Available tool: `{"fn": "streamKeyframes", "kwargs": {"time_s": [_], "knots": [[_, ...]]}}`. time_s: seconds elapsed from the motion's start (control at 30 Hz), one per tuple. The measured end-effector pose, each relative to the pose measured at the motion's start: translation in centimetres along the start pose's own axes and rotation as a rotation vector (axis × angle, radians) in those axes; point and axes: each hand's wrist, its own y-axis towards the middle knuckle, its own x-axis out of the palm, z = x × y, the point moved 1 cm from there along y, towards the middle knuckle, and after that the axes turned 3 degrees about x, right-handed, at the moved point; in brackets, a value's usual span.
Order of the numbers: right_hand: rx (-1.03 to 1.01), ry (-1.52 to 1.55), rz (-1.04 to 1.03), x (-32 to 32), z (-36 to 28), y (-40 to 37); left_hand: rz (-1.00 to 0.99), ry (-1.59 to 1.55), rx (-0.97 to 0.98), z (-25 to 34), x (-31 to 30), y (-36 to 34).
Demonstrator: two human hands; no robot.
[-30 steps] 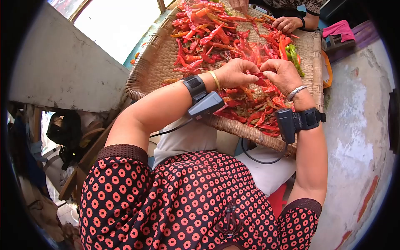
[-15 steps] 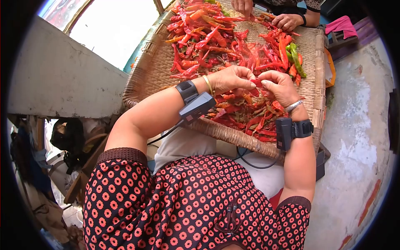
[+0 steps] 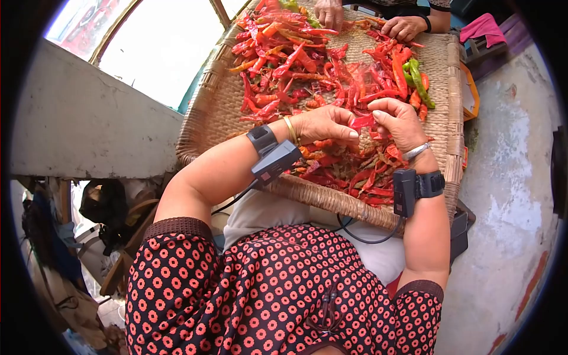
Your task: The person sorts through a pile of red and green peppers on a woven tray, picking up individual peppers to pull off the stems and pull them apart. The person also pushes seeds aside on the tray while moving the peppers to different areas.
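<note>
My left hand [image 3: 327,125] and my right hand [image 3: 400,127] meet over the near part of a woven tray [image 3: 207,112]. Between their fingertips is a red chili pepper [image 3: 362,122], pinched from both sides; its ends are partly hidden by the fingers. Below the hands lies a heap of wrinkled, dried-looking red chilies [image 3: 355,174]. Beyond them spreads a larger pile of red and orange chilies [image 3: 284,59]. Several green peppers [image 3: 419,83] rest on the right side of the tray.
Across the tray, another person's hands [image 3: 405,28] touch chilies at the far edge. A pale wall [image 3: 100,118] and a bright window stand to the left. A pink cloth [image 3: 484,29] hangs at the far right, above the worn concrete floor [image 3: 503,177].
My hands have drawn slightly apart, and more of the red chili pepper shows between them. One of the other person's hands has shifted left. The view has tilted slightly.
</note>
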Motion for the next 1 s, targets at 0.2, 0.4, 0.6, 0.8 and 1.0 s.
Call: {"fn": "streamKeyframes", "kwargs": {"time_s": [0.2, 0.4, 0.6, 0.8, 1.0], "knots": [[-0.042, -0.057, 0.083, -0.9, 0.0, 0.0, 0.145, 0.05, -0.05, 1.2, -0.2, -0.2], [-0.01, -0.128, 0.152, -1.2, 0.1, 0.1, 0.144, 0.304, -0.188, 2.7, -1.0, -0.5], [-0.192, -0.804, 0.325, -1.9, 1.3, 0.6, 0.318, 0.291, 0.119, 4.3, -1.8, -0.3], [-0.291, -0.961, 0.018, 1.0, 1.8, 0.1, 0.627, 0.808, 0.312, 3.1, -3.9, 0.3], [-0.086, -1.055, -0.19, 2.0, 3.6, 1.0, 0.161, 1.321, 0.154, 1.4, -2.0, 0.0]]}}
